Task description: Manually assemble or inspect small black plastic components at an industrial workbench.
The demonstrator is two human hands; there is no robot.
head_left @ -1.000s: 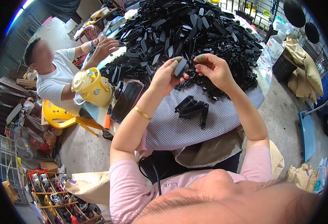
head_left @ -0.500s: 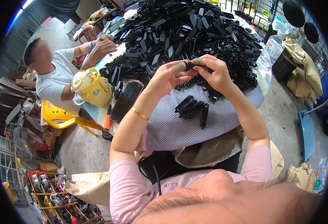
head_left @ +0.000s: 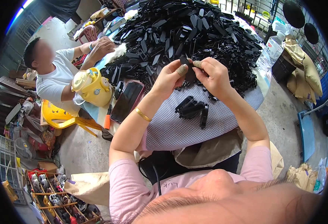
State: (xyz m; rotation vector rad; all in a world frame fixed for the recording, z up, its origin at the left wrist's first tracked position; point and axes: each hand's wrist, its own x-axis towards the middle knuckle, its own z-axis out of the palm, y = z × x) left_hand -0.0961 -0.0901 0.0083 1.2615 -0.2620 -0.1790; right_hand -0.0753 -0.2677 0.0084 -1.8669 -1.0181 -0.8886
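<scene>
Above the near edge of a big heap of black plastic parts (head_left: 171, 33), my left hand (head_left: 167, 79) pinches a small black plastic piece (head_left: 184, 60) between thumb and fingers. Close beside it, my right hand (head_left: 215, 76) is closed in a pinch at the piece's right side. Whatever sits in its fingertips blends into the dark heap behind. Tan tape wraps a digit on each hand. Below my hands, several assembled black clip-like pieces (head_left: 192, 108) lie in a small group on the dotted tablecloth (head_left: 164, 130).
Left of my arm lie a phone (head_left: 128, 99) and an orange-handled tool (head_left: 107, 120), beside a yellow jug (head_left: 91, 87). A co-worker (head_left: 55, 67) sits at the table's left side. A clear bottle (head_left: 272, 50) stands at the right; an open sack (head_left: 209, 151) hangs below the table edge.
My hands have drawn slightly apart, and my left hand has turned so its taped thumb faces up. More of the black piece shows above its fingertips. The group on the cloth has not moved.
</scene>
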